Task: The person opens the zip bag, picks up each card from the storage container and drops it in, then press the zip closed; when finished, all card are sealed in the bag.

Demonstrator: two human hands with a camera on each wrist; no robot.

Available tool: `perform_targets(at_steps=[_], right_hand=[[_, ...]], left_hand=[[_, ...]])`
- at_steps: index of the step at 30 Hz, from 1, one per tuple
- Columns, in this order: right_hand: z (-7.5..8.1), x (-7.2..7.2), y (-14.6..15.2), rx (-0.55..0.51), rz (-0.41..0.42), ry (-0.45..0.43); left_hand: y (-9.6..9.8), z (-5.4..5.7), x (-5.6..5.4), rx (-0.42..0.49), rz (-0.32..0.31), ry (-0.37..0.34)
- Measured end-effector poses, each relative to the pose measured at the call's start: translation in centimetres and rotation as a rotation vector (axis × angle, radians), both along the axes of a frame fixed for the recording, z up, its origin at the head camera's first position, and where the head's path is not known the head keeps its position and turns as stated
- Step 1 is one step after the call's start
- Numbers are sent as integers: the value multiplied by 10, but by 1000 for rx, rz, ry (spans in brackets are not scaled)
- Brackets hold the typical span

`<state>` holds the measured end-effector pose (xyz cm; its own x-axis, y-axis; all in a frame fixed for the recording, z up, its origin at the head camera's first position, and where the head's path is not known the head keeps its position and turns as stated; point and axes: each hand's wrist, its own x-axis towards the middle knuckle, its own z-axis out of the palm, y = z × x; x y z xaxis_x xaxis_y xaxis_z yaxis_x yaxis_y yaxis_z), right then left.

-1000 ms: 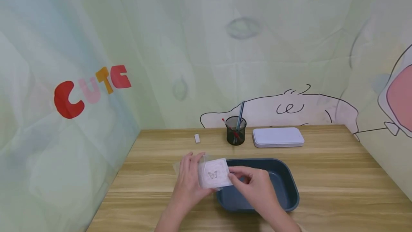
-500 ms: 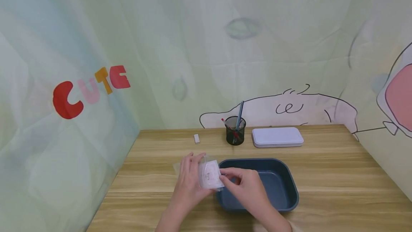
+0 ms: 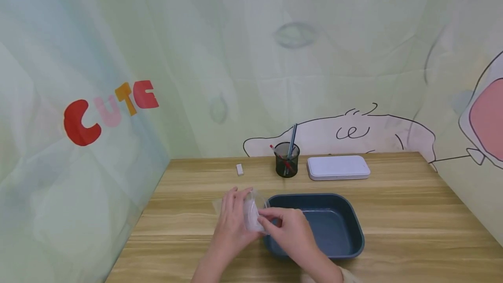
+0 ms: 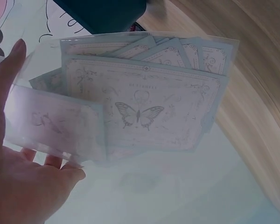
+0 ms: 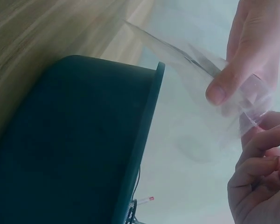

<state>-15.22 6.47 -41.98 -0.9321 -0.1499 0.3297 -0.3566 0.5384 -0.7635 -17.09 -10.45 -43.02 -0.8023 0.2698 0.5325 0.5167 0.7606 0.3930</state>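
My left hand [image 3: 231, 219] holds a clear plastic bag [image 3: 262, 199] above the tray's left edge, thumb on one face and fingers on the other. Through the film, the left wrist view shows several pale-blue-edged cards [image 4: 142, 135], fanned, the front one printed with a butterfly. A smaller whitish butterfly card [image 4: 53, 123] lies near the left thumb at the bag's mouth. My right hand [image 3: 291, 232] pinches that card's edge there; its fingers look curled in the right wrist view. The card's far part is hidden by film and fingers.
Beneath the hands sits a dark blue tray [image 3: 334, 226] on the wooden table [image 3: 412, 213]. Behind it stand a black mesh pen cup [image 3: 287, 165] with pens and a white flat case [image 3: 339, 167]. A small white eraser [image 3: 239, 170] lies farther left.
The right hand has moved left toward the left hand, pushing the butterfly card deeper into the bag's mouth and turning its printed face out of view. The left hand has hardly moved.
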Motion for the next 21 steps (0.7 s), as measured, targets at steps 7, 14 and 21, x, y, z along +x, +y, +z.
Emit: perform_targets(at_steps=[7,14,21], right_hand=[[-1,-1,-4,11,19,-23],[1,0,-1,-13,-48,21],[4,1,14,-99,-87,-23]], left_hand=[[0,0,1,-3,2,-6],[-2,0,0,5,5,21],[-6,6,-2,30,42,103]])
